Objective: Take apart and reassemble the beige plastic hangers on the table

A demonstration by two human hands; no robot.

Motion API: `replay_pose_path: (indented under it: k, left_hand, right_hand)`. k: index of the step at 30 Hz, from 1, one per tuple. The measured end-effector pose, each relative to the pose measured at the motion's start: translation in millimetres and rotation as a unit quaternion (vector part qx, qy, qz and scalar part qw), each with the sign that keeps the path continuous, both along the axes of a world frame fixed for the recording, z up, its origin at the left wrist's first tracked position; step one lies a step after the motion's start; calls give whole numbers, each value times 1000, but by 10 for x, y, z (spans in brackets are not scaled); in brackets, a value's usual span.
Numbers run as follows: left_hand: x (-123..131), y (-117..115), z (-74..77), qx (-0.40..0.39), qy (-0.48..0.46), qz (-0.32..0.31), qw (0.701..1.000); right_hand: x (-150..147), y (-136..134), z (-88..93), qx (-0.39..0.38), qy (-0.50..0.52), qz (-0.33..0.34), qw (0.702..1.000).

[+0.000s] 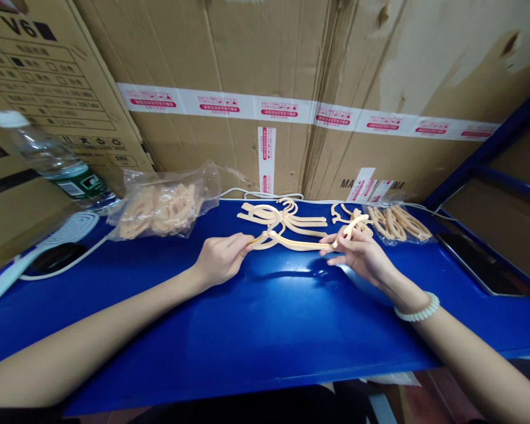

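Note:
A beige clothes hanger (pixel 300 244) is held up over the blue table, its hook pointing up. My left hand (pixel 223 257) pinches the hanger's left end between thumb and fingers. At the other end of the hanger is my right hand (pixel 362 254), closed on a short curved beige hanger piece (pixel 352 228) that sticks up from its fingers. The piece meets or nearly meets the hanger's right tip; whether they are joined I cannot tell. Right behind lies a fanned stack of similar beige hangers (pixel 307 221), and several loose beige pieces (pixel 339 213) lie behind my right hand.
Plastic bags with beige pieces lie at left (pixel 159 209) and right (pixel 397 224). A water bottle (pixel 70 171), a pale hairbrush (pixel 39 256) and a black round object (pixel 59 259) are at far left. A phone-like dark slab (pixel 479 265) lies right. Cardboard boxes (pixel 229 53) wall the back.

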State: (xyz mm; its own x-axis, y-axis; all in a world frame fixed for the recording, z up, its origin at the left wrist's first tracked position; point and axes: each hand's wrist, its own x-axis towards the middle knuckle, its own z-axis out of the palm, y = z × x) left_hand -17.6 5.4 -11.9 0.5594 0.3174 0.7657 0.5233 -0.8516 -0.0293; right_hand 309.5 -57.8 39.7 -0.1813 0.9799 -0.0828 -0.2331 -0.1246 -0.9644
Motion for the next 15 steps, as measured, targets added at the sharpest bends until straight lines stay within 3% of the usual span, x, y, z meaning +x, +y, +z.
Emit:
replay_pose_path:
  k: [5,15]
  left_hand:
    - [-2,5,-12,8,9,-3,1000]
    - [-1,-8,-2,28,17,-1,999]
  right_hand:
    - [0,10,-27,-35,8,17,999]
    - [0,14,-92,-32,-11,9,999]
